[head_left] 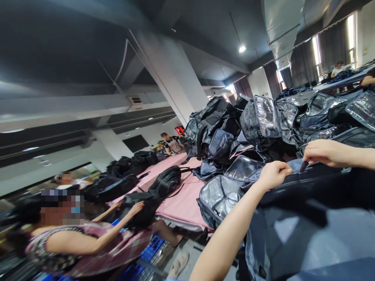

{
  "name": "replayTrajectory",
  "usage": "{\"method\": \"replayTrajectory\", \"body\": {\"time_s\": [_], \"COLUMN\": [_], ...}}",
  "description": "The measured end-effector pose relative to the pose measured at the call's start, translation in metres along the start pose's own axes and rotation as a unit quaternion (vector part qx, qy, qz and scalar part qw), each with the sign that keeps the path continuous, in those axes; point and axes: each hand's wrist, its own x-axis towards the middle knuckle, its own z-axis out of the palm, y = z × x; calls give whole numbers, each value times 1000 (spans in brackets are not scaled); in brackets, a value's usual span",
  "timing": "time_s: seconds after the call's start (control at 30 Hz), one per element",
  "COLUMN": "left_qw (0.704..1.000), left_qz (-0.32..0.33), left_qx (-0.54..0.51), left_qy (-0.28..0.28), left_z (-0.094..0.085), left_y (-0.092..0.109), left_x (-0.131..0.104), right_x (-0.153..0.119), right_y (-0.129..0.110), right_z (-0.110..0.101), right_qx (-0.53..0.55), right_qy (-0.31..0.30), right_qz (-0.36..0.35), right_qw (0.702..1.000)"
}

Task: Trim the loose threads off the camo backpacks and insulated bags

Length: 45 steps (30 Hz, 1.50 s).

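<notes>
A large blue-grey and black backpack (328,230) fills the lower right, close to me. My left hand (275,173) is closed, thumb and fingers pinching the backpack's upper edge. To its right, my right hand (320,151) is also closed, gripping a short black strap (304,166) at that same edge. Whether the strap is a loop or a zipper pull, I cannot tell. Just beyond my left forearm lies an open bag with silver foil lining (219,197).
Behind my hands rises a pile of camouflage backpacks (216,113), several with silver-lined flaps open. A pink-covered table (187,199) runs away to the left. There, a seated person (76,238) handles a black backpack (146,207). Others work farther back.
</notes>
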Motion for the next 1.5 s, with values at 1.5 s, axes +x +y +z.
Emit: {"method": "replayTrajectory", "body": {"time_s": [1.5], "left_qw": [909], "left_qz": [255], "left_qx": [215], "left_qy": [252], "left_z": [38], "left_y": [-1], "left_x": [-10], "right_x": [-17], "right_y": [-9], "right_z": [-25], "right_qx": [-152], "right_qy": [29], "right_qz": [-25], "right_qw": [988]}}
